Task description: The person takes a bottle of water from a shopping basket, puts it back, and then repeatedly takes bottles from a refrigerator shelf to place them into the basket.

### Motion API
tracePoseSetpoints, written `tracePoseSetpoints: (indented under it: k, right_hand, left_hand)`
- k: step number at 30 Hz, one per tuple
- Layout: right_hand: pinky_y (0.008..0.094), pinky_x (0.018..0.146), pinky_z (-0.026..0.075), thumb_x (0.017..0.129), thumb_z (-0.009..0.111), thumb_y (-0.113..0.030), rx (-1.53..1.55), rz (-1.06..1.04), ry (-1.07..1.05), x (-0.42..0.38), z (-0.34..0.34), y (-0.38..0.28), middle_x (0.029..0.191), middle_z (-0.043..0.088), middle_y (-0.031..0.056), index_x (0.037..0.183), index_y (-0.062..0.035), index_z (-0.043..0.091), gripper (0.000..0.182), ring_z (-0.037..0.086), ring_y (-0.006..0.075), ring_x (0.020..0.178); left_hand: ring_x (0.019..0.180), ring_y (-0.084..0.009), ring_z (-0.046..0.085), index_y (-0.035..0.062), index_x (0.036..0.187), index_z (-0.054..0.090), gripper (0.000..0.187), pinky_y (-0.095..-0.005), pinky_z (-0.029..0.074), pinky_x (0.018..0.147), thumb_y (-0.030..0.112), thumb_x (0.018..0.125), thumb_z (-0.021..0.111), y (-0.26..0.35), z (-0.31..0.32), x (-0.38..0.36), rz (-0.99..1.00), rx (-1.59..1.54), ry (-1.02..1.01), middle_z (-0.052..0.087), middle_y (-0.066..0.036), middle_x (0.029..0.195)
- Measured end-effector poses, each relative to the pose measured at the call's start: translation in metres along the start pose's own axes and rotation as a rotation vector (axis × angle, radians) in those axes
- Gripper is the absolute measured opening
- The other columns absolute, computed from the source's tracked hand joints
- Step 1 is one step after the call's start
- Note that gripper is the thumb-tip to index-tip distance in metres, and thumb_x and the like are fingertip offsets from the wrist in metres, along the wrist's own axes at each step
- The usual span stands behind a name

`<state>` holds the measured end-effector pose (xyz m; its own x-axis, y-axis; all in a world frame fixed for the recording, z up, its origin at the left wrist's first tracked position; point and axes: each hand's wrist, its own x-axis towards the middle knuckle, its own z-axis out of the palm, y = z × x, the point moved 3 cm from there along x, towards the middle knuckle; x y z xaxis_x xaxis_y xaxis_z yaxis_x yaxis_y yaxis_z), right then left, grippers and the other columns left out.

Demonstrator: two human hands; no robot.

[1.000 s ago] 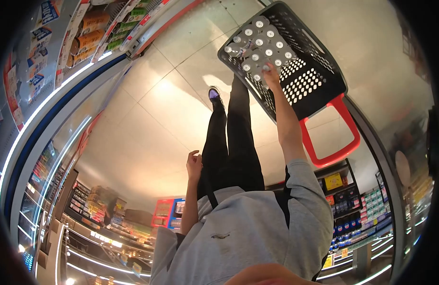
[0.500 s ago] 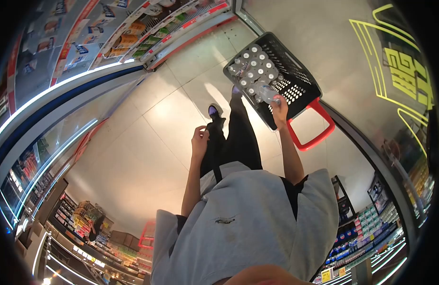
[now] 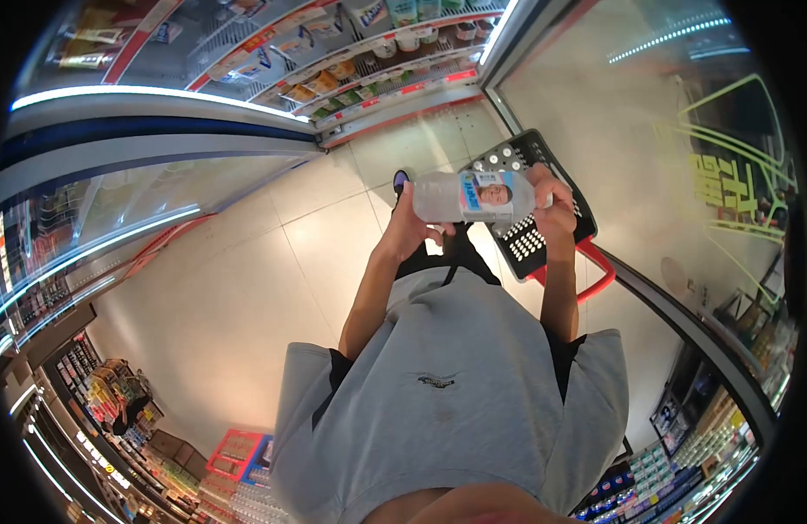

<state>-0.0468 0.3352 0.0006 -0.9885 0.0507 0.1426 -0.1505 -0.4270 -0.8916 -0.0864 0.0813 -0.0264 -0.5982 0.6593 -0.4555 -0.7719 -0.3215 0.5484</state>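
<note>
A clear plastic water bottle [image 3: 440, 199] with a blue-and-white label lies sideways in the air in front of my shirt. My right hand [image 3: 554, 203] is closed around its neck end, covering the cap. At the other end, my left hand [image 3: 410, 225] holds the base, thumb on one side and curled fingers below. Behind the bottle, on the floor, stands a black shopping basket [image 3: 568, 179] with a red handle [image 3: 600, 272]. Several bottles with white caps [image 3: 506, 154] stand in it, partly hidden by the held bottle and my right hand.
Open refrigerated shelves [image 3: 342, 83] with packaged goods are ahead to the left. A glass door [image 3: 622, 113] with yellow-green lettering is at the right, beyond the basket. Tiled floor [image 3: 246, 306] stretches to my left. Behind me are a red crate [image 3: 233, 450] and stocked drink shelves [image 3: 648, 472].
My right hand has lifted the bottle out of the basket up toward me. My left hand has risen from beside my leg and taken hold of the base. The view has shifted.
</note>
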Motion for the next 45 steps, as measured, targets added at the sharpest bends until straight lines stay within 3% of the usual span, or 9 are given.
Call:
tracePoseSetpoints:
  k: [2, 5, 9, 12, 16, 22, 26, 33, 45]
  right_hand:
    - [0.0259, 0.079, 0.032, 0.064, 0.056, -0.01, -0.006, -0.024, -0.004, 0.027, 0.023, 0.011, 0.085, 0.043, 0.0046, 0.081, -0.0049, 0.052, 0.019, 0.043, 0.0149, 0.083]
    - [0.0249, 0.09, 0.034, 0.084, 0.055, -0.018, -0.348, -0.007, 0.166, 0.075, 0.06, 0.018, 0.099, 0.049, 0.0044, 0.105, -0.0031, 0.051, 0.026, 0.044, 0.0128, 0.092]
    - [0.0199, 0.073, 0.037, 0.097, 0.049, -0.029, -0.576, 0.136, 0.284, 0.139, 0.125, 0.007, 0.093, 0.05, -0.0022, 0.101, -0.0067, 0.054, 0.023, 0.044, 0.0057, 0.08]
    - [0.0194, 0.069, 0.037, 0.097, 0.049, -0.031, -0.567, 0.125, 0.283, 0.174, 0.144, 0.01, 0.088, 0.05, -0.0029, 0.099, -0.0063, 0.056, 0.025, 0.044, 0.0051, 0.077]
    - [0.0203, 0.058, 0.034, 0.095, 0.058, -0.029, -0.59, 0.077, 0.24, 0.211, 0.169, 0.012, 0.078, 0.051, -0.0039, 0.1, -0.0057, 0.057, 0.024, 0.043, 0.0033, 0.068]
    - [0.0209, 0.073, 0.04, 0.091, 0.064, -0.025, -0.409, -0.01, 0.03, 0.251, 0.208, -0.004, 0.091, 0.056, -0.0023, 0.102, -0.0043, 0.059, 0.024, 0.05, 0.0053, 0.082]
    - [0.0203, 0.074, 0.039, 0.091, 0.064, -0.028, -0.312, 0.024, -0.014, 0.277, 0.216, -0.001, 0.096, 0.055, -0.0008, 0.107, -0.0044, 0.06, 0.028, 0.049, 0.0057, 0.084]
    - [0.0319, 0.095, 0.042, 0.087, 0.067, -0.039, -0.402, -0.045, -0.087, 0.295, 0.238, 0.004, 0.117, 0.052, 0.0093, 0.139, -0.0041, 0.038, 0.069, 0.053, 0.0187, 0.107]
    - [0.0346, 0.096, 0.043, 0.075, 0.08, -0.014, -0.657, -0.485, -0.057, 0.32, 0.253, 0.02, 0.124, 0.048, 0.0123, 0.128, -0.0031, 0.039, 0.068, 0.052, 0.0213, 0.111]
  left_hand:
    - [0.078, -0.0229, 0.064, 0.0083, 0.136, 0.034, 0.069, -0.0321, 0.053, 0.052, 0.064, 0.095, 0.034, 0.014, -0.033, -0.006, -0.013, -0.01, -0.23, 0.061, -0.014, 0.102]
    - [0.08, -0.0253, 0.064, 0.0071, 0.129, 0.04, 0.056, -0.0313, 0.054, 0.059, 0.038, 0.089, 0.063, 0.083, -0.015, -0.034, 0.303, 0.172, -0.066, 0.058, -0.015, 0.109]
    - [0.096, -0.0286, 0.061, 0.0068, 0.127, 0.042, 0.068, -0.0381, 0.054, 0.078, 0.014, 0.072, 0.081, 0.133, -0.043, -0.046, 0.847, 0.839, 0.199, 0.055, -0.016, 0.117]
    - [0.106, -0.029, 0.058, 0.0062, 0.128, 0.041, 0.074, -0.0431, 0.049, 0.089, 0.016, 0.068, 0.083, 0.166, -0.035, -0.054, 1.12, 1.195, 0.179, 0.053, -0.017, 0.119]
    - [0.102, -0.0297, 0.062, 0.0002, 0.125, 0.044, 0.063, -0.0376, 0.054, 0.078, 0.021, 0.076, 0.078, 0.173, -0.049, -0.052, 0.85, 0.93, 0.365, 0.058, -0.02, 0.116]
    - [0.06, -0.0165, 0.063, -0.0021, 0.124, 0.045, 0.072, -0.0231, 0.049, 0.043, 0.053, 0.084, 0.066, 0.174, -0.045, -0.042, 0.254, -0.032, -0.193, 0.066, -0.018, 0.098]
    - [0.054, -0.0166, 0.062, -0.0014, 0.125, 0.044, 0.082, -0.0253, 0.048, 0.043, 0.065, 0.081, 0.062, 0.184, -0.037, -0.032, 0.322, 0.063, -0.071, 0.066, -0.017, 0.097]
    - [0.103, -0.0278, 0.06, -0.0037, 0.127, 0.04, 0.074, -0.0377, 0.049, 0.087, 0.028, 0.075, 0.081, 0.191, -0.055, 0.012, 0.819, 0.61, 0.437, 0.056, -0.019, 0.116]
    - [0.119, -0.0337, 0.052, 0.0003, 0.135, 0.039, 0.09, -0.0402, 0.041, 0.1, 0.026, 0.063, 0.087, 0.308, -0.089, 0.055, 0.95, 1.124, 0.426, 0.052, -0.021, 0.127]
